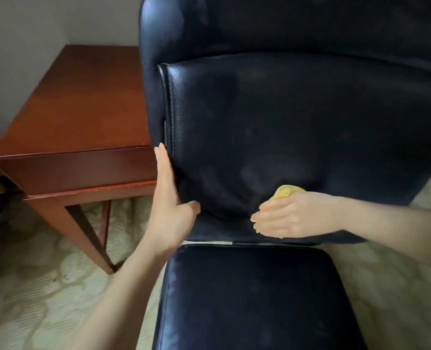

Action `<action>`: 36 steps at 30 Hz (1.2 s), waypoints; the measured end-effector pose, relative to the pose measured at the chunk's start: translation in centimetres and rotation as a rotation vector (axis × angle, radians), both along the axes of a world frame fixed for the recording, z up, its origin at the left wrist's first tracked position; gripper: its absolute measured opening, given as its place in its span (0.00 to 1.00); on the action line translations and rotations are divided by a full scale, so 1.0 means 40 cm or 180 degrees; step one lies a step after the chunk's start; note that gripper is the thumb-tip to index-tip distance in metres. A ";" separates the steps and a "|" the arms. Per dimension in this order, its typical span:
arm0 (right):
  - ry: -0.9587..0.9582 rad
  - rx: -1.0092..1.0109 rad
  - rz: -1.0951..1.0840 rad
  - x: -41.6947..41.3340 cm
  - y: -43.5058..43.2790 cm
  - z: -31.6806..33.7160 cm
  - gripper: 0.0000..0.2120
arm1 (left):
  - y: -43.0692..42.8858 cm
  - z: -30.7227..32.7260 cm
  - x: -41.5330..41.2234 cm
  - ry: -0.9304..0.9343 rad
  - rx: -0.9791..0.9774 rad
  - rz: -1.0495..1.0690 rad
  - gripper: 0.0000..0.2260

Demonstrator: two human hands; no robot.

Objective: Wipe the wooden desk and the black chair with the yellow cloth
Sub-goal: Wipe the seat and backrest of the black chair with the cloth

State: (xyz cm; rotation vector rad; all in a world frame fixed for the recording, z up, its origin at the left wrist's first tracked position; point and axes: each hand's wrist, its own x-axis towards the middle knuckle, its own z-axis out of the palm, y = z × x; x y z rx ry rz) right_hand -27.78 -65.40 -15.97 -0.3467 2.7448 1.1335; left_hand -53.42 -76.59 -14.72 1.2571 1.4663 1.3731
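No lettering is readable anywhere (neither on the black chair (285, 122) nor the wooden desk (83, 97)).

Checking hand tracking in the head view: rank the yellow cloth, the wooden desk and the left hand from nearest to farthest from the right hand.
1. yellow cloth: under the right hand itself, on the black chair.
2. left hand: to its left, holding the cushion's left edge.
3. wooden desk: far left, beyond the chair's side.
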 end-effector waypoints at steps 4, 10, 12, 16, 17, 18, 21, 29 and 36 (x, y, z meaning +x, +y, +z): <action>0.0503 -0.0154 0.0060 0.000 0.044 0.138 0.14 | 0.001 -0.042 0.029 -0.0072 0.0054 0.0120 0.50; 0.1971 0.0051 -0.0054 -0.175 0.084 0.283 0.16 | 0.013 -0.043 0.038 -0.0024 0.0039 0.0172 0.50; 0.2427 -0.0181 -0.0167 -0.227 0.076 0.255 0.17 | 0.014 -0.045 0.040 0.0011 0.0150 0.0172 0.50; 0.2882 -0.0603 -0.0551 -0.242 0.041 0.152 0.18 | 0.022 -0.050 0.050 -0.0011 0.0215 0.0261 0.49; 0.2828 -0.0648 -0.0552 -0.231 0.037 0.129 0.19 | 0.021 -0.052 0.053 -0.0041 0.0257 0.0289 0.48; 0.2753 -0.0664 -0.0531 -0.216 0.034 0.105 0.19 | 0.019 -0.056 0.057 -0.0041 0.0275 0.0328 0.48; 0.2366 -0.0594 -0.0436 -0.156 0.024 0.036 0.18 | 0.018 -0.066 0.069 0.0097 0.0244 0.0514 0.47; 0.1040 -0.0874 -0.0705 0.084 -0.030 -0.085 0.17 | -0.006 -0.073 0.173 0.0725 0.0194 0.0658 0.44; 0.0723 -0.1339 -0.0855 0.275 -0.074 0.019 0.20 | -0.065 -0.045 0.413 0.0236 -0.0133 0.0145 0.37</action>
